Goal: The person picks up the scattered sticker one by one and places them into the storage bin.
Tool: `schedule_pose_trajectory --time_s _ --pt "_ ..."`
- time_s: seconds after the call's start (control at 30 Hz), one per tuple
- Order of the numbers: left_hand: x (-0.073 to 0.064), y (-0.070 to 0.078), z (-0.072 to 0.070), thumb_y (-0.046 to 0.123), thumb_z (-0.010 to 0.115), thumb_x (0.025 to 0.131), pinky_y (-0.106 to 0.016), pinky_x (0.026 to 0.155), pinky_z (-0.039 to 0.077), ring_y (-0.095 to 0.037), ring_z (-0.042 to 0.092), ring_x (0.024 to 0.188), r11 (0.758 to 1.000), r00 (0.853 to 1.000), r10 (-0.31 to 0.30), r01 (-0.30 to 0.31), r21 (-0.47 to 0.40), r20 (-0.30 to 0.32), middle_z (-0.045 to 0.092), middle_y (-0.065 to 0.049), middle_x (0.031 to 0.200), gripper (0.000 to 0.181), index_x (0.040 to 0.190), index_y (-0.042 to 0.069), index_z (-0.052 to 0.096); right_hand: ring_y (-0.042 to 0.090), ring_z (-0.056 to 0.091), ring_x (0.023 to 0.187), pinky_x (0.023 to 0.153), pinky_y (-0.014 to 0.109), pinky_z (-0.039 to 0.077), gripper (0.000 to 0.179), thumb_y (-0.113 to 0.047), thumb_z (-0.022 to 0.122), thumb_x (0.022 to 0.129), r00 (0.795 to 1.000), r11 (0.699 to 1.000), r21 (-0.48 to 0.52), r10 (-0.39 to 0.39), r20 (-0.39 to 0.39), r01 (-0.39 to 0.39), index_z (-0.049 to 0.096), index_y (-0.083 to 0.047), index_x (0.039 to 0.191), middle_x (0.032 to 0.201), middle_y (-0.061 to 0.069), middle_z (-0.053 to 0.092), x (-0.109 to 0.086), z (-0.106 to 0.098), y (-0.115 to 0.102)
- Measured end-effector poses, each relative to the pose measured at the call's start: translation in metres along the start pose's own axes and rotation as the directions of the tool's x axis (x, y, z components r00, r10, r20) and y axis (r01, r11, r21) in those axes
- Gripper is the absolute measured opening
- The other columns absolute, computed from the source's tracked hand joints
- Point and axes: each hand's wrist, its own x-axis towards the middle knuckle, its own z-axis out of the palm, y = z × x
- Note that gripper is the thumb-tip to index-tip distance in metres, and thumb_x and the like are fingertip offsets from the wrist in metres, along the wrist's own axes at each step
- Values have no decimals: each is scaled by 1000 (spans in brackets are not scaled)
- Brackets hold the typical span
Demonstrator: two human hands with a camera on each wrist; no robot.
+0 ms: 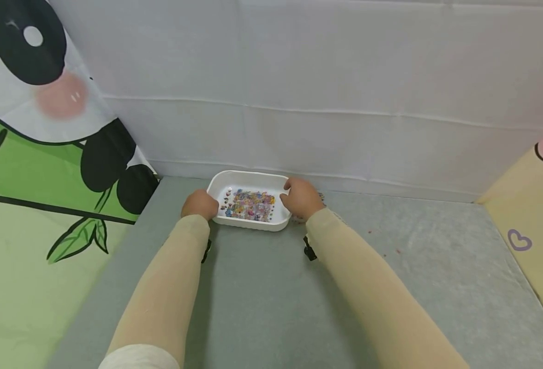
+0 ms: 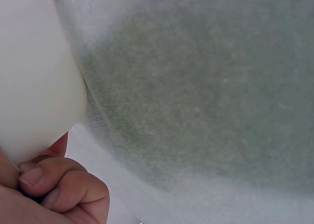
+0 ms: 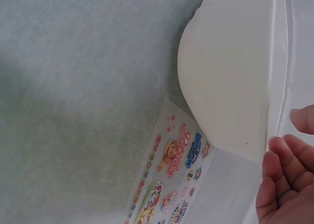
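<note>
A white plastic tray (image 1: 253, 224) with rounded corners stands on the grey surface near the back wall. In it lies a colourful sticker sheet (image 1: 253, 205) printed with many small figures. My left hand (image 1: 200, 204) holds the tray's left end, its fingers curled at the rim in the left wrist view. At the right end is my right hand (image 1: 302, 199), thumb apart from the loosely bent fingers (image 3: 279, 170), fingertips right at the rim. Beside the tray's right end lies another sticker sheet (image 3: 169, 165), clear-backed with cartoon figures, mostly hidden by the right hand in the head view.
White cloth (image 1: 322, 92) covers the wall behind the tray. A printed panel (image 1: 59, 169) with a cartoon face borders the left side, and a yellow panel (image 1: 525, 215) the right. Tiny reddish specks (image 1: 398, 251) dot the grey surface (image 1: 437, 287) on the right.
</note>
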Motion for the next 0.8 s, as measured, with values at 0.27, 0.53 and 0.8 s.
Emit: schedule_pose_trajectory --time_s 0.27,0.53,0.8 --pt "3 5 1 11 50 96 -47 81 53 -33 61 92 1000 1000 -21 21 -14 -12 69 -25 115 37 120 -12 66 22 57 70 63 36 45 16 -23 56 104 998 998 12 -57 -11 57 61 -8 99 80 6 61 6 -11 15" --pt "9 1 4 12 49 97 -46 79 53 -33 60 92 999 999 -43 43 -27 -5 68 -25 115 37 122 -12 64 23 51 74 66 37 41 14 -18 54 103 998 998 24 -63 -25 63 58 -8 94 80 7 57 7 -19 40" --pt "10 5 5 14 50 98 -46 80 53 -33 61 92 999 999 -44 44 -19 -4 68 -23 114 36 121 -10 64 25 54 80 73 41 45 20 -24 58 102 999 999 27 -43 15 42 62 -5 108 92 9 61 0 -26 74"
